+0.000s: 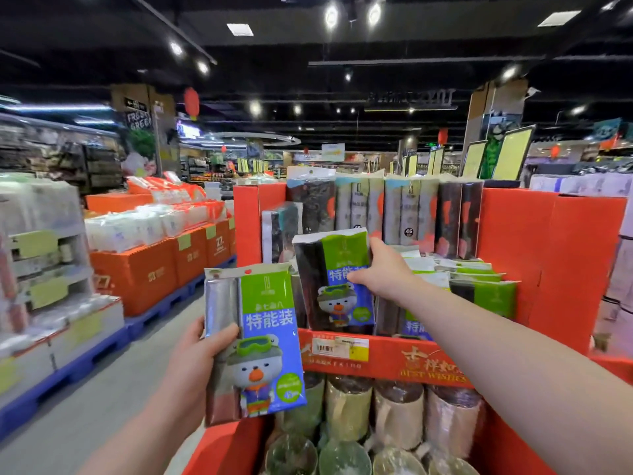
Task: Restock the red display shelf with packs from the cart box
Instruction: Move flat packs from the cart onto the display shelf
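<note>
My left hand (193, 365) grips a green-and-blue pack with a cartoon bear (263, 337) by its left edge, upright in front of the red display shelf (387, 358). My right hand (380, 269) reaches forward and pinches the right edge of a second identical pack (337, 279), holding it upright at the front left of the shelf's middle tier. More of the same packs (479, 286) lie and stand to its right. The cart box is not in view.
Dark roll packs (394, 210) line the shelf's top tier between red side panels (548, 255). Rolled bags (397, 413) fill the bottom tier. On the left, an aisle floor (102, 389) runs past orange boxes (154, 269) on blue pallets (68, 368).
</note>
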Demonstrator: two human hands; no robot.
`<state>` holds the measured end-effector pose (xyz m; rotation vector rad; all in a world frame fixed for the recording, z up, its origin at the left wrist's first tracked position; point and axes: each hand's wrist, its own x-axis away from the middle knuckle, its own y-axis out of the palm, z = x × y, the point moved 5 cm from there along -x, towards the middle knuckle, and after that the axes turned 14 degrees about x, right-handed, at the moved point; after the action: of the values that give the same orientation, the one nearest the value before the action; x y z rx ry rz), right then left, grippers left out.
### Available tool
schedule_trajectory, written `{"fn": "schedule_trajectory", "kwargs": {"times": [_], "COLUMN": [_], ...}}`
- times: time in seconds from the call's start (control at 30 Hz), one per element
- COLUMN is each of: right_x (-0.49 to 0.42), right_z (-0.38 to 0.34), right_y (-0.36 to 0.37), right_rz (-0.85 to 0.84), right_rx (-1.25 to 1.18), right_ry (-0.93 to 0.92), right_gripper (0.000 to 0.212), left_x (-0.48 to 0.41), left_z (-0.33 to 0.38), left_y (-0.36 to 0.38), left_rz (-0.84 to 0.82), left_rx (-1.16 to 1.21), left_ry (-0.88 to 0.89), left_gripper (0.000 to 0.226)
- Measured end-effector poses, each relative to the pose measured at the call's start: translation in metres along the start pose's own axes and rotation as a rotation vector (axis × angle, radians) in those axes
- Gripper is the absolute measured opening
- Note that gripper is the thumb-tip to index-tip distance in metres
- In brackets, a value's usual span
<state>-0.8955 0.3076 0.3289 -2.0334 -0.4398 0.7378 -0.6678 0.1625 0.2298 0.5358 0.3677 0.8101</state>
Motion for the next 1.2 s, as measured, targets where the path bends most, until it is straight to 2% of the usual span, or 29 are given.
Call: {"fn": "schedule_trajectory", "kwargs": {"times": [0.1, 0.2, 0.3, 0.37, 0.5, 0.73, 0.97, 1.2], "right_x": [-0.001, 0.004, 0.006, 0.006, 0.008, 0.010, 0.002, 0.000], "right_z": [0.010, 0.009, 0.000, -0.005, -0.019, -0.027, -0.020, -0.017], "right_y": [0.004, -0.004, -0.011, -0.013, -0.005, 0.034, 0.048, 0.057], "right_rz": [-0.022, 0.034, 0.113, 0.149, 0.190, 0.170, 0.175, 0.215], "right_rx": [0.060, 0.283, 0.406, 0.512, 0.858, 1.024, 1.026, 1.072], "right_ry": [0.040, 0.048, -0.052, -0.142, -0.403, -0.525, -0.455, -0.475], "right_gripper": [0.054, 0.070, 0.115, 0.132, 0.124, 0.124, 0.121, 0.119], "left_x": [0.002, 0.004, 0.006, 0.005, 0.002, -0.003, -0.012, -0.017], "left_z": [-0.002, -0.004, -0.005, -0.006, -0.008, -0.016, -0.023, -0.024], "left_y": [0.002, 0.008, 0.011, 0.012, 0.015, 0.016, 0.011, 0.005], "left_rz": [0.019, 0.012, 0.020, 0.022, 0.025, 0.047, 0.042, 0.063], "left_rx": [-0.002, 0.004, 0.006, 0.003, -0.001, 0.002, -0.021, -0.024], "left_ry": [0.011, 0.010, 0.013, 0.009, 0.012, 0.000, -0.009, -0.014], "left_gripper": [0.024, 0.025, 0.028, 0.029, 0.029, 0.030, 0.028, 0.028]}}
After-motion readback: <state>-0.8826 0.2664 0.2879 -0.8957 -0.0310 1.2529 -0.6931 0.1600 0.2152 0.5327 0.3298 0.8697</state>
